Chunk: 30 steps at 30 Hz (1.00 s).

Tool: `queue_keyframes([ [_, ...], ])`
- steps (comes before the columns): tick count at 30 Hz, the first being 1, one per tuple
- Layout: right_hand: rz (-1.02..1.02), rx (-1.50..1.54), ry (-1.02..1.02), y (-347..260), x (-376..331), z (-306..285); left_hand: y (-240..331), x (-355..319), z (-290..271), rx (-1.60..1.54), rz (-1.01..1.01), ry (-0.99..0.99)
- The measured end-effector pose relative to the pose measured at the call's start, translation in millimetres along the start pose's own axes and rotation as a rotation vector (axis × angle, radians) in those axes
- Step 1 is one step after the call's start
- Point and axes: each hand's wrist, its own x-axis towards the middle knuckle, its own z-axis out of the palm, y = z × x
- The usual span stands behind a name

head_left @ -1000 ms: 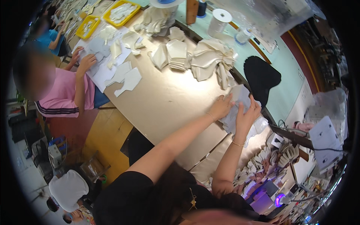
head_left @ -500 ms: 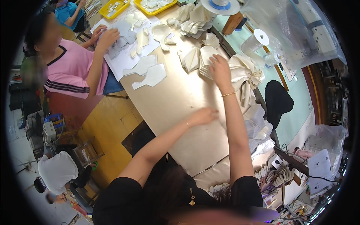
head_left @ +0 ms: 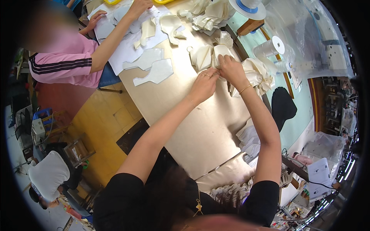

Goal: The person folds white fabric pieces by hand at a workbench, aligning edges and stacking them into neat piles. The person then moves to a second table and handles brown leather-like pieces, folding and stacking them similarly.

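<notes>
A stack of cream cut pieces (head_left: 222,50), like leather or cloth, lies towards the far right of the table. My right hand (head_left: 232,71) is closed on its near edge, fingers bent over the pieces. Beside it my left hand (head_left: 203,85) pinches at the same edge, and the two hands' fingertips almost meet. What sits exactly between the left fingers is too small to make out. Left of the stack is another cream bundle (head_left: 202,57) with a ring at its corner. A looser bundle of cream pieces (head_left: 257,72) spreads out to the right.
Two pale grey flat shapes (head_left: 157,73) lie left on the table (head_left: 173,127). Another person in a pink top (head_left: 73,69) works across at the far left. Thread spools (head_left: 269,47) and a black cloth piece (head_left: 283,107) are on the glass-topped surface at right.
My left hand has moved up and away from me to the stack, joining the right. The right hand has shifted slightly nearer, its fingers now curled on the stack's edge.
</notes>
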Motion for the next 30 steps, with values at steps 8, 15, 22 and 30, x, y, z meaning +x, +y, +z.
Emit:
queue_keyframes([
  [8, -0.054, -0.046, 0.116, 19.4, -8.2, 2.7, -3.5, 15.8, -2.4, 0.184, 0.118, -0.083],
  [15, -0.047, 0.023, 0.339, 20.9, -7.4, -9.8, -2.5, 37.3, 8.9, 0.36, 0.202, -0.127],
  [22, 0.045, 0.198, 0.141, -3.2, -29.5, -98.6, -6.7, 57.5, 34.6, 0.526, 0.108, -0.34],
  [30, 0.383, 0.975, -0.107, -8.4, -105.7, -227.6, -5.9, 70.1, -0.9, -0.077, -0.095, -0.473],
])
